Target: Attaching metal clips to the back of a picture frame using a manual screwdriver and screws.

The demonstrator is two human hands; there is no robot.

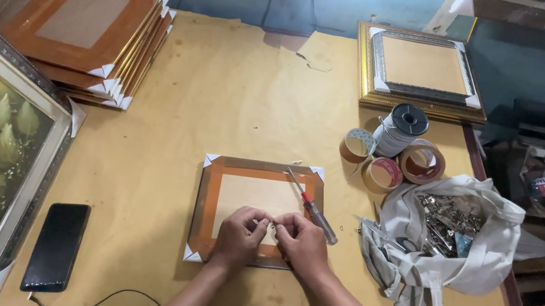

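Left hand (240, 233) and right hand (302, 240) fingers pinch something tiny, can't tell what, over square wooden frame back (255, 210); red-handled screwdriver (311, 206) lies across it.

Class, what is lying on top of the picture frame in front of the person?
A red-handled screwdriver and both hands rest on the frame. Whatever their fingers pinch is hidden.

Single head-worn view, looking steeply down and forward from close above the paper-covered yellow surface (221, 106), both forearms entering from the bottom edge, blue wall beyond.
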